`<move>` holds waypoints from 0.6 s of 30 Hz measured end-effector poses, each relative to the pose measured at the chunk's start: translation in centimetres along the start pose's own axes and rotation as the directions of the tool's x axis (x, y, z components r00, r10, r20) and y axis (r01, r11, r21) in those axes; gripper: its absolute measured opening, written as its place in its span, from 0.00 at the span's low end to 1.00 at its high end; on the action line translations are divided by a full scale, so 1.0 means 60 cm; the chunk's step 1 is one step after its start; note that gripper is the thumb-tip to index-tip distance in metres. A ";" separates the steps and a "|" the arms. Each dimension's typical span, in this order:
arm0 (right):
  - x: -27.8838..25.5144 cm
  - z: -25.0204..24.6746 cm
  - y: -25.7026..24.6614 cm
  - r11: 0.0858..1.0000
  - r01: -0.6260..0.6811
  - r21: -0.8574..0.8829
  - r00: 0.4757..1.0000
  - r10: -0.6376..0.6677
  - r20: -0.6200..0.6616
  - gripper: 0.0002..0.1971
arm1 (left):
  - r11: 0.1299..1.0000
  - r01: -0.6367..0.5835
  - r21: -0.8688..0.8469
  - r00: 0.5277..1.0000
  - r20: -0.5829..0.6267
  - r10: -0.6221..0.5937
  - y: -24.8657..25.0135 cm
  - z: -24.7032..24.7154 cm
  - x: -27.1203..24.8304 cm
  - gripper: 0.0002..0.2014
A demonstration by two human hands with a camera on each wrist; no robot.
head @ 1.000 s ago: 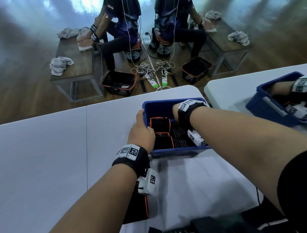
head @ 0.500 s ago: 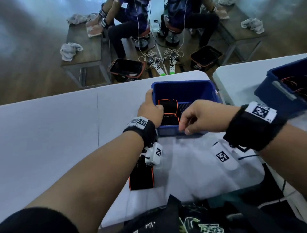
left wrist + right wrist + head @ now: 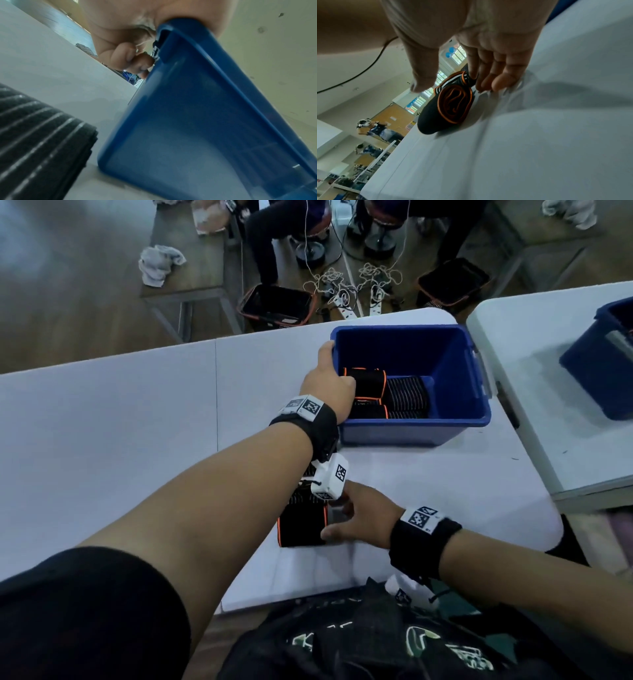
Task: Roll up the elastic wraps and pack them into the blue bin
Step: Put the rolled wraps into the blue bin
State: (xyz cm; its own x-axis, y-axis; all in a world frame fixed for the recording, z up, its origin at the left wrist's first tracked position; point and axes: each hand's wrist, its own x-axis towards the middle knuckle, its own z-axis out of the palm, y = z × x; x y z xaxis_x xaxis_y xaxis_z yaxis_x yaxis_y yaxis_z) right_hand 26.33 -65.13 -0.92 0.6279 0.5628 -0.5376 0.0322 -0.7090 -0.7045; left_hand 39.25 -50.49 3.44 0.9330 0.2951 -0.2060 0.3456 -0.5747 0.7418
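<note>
The blue bin [image 3: 457,364] stands on the white table [image 3: 102,440] with two rolled black, orange-edged wraps [image 3: 364,381] against its left wall. My left hand [image 3: 330,371] grips the bin's left rim; in the left wrist view its fingers [image 3: 130,58] curl under the rim of the bin [image 3: 197,121]. Another rolled wrap [image 3: 301,523] lies on the table near me, partly under my left wrist. My right hand [image 3: 342,518] is at its right end, fingers [image 3: 488,75] straight and touching the wrap [image 3: 447,108], thumb apart from it.
A second blue bin [image 3: 603,364] sits on the neighbouring white table at the right, across a narrow gap. Beyond the far table edge are black baskets [image 3: 277,304], power strips, cables and seated people. A black ribbed wrap [image 3: 34,135] shows beside the bin in the left wrist view.
My right hand has come out of the bin, back towards me and down to the rolled wrap on the table. My left hand has kept its hold on the bin's rim.
</note>
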 end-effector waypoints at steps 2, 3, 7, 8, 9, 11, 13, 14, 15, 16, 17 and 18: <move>0.009 0.016 -0.005 1.000 -0.009 -0.003 0.999 0.009 -0.043 0.38 | 1.000 0.000 0.004 1.000 -0.001 0.000 0.000 0.000 0.000 0.35; 0.014 0.024 -0.007 0.999 -0.005 -0.050 0.998 0.001 -0.065 0.42 | 1.000 0.001 0.006 1.000 -0.001 -0.001 0.001 0.000 0.000 0.35; 0.027 0.033 -0.007 0.988 -0.026 -0.150 0.995 0.010 -0.103 0.44 | 1.000 0.000 0.003 1.000 0.007 0.000 0.003 -0.001 0.000 0.35; 0.027 0.031 -0.007 0.989 -0.042 -0.142 0.995 0.029 -0.096 0.38 | 1.000 -0.002 0.003 1.000 0.008 0.002 0.004 -0.001 -0.001 0.35; 0.023 0.025 -0.010 0.991 -0.065 -0.119 0.995 0.056 -0.080 0.30 | 1.000 -0.003 0.000 1.000 0.008 0.003 0.005 -0.002 -0.002 0.35; 0.018 0.014 -0.010 0.990 -0.077 -0.115 0.996 0.071 -0.057 0.21 | 1.000 -0.002 -0.009 1.000 0.015 0.002 0.005 -0.003 -0.003 0.35; 0.008 0.000 -0.005 0.988 -0.060 -0.142 0.998 0.054 -0.043 0.20 | 1.000 -0.003 -0.007 1.000 0.020 0.004 0.005 -0.004 -0.003 0.35; 0.001 -0.007 -0.001 0.988 -0.062 -0.141 0.998 0.057 -0.040 0.20 | 1.000 -0.005 -0.004 1.000 0.020 0.005 0.005 -0.004 -0.004 0.35; -0.005 -0.016 0.008 0.989 -0.073 -0.127 0.997 0.069 -0.040 0.19 | 1.000 -0.007 0.000 1.000 0.019 0.007 0.005 -0.004 -0.004 0.35; -0.013 -0.027 0.018 0.989 -0.094 -0.115 0.995 0.090 -0.042 0.19 | 1.000 -0.007 0.004 1.000 0.018 0.007 0.005 -0.005 -0.005 0.35; -0.022 -0.040 0.029 0.987 -0.113 -0.117 0.993 0.107 -0.050 0.18 | 1.000 -0.006 0.006 1.000 0.017 0.006 0.006 -0.005 -0.005 0.35; -0.036 -0.054 0.039 0.984 -0.127 -0.126 0.991 0.120 -0.061 0.17 | 1.000 -0.003 0.008 1.000 0.016 0.003 0.006 -0.004 -0.005 0.35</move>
State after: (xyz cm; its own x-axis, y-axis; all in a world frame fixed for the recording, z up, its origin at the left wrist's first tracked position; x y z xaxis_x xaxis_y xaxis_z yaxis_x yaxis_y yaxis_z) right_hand 27.56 -69.36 0.08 0.6737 0.4468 -0.5887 0.0503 -0.8224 -0.5667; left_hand 39.07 -50.61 3.96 0.9356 0.2810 -0.2137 0.3432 -0.5818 0.7374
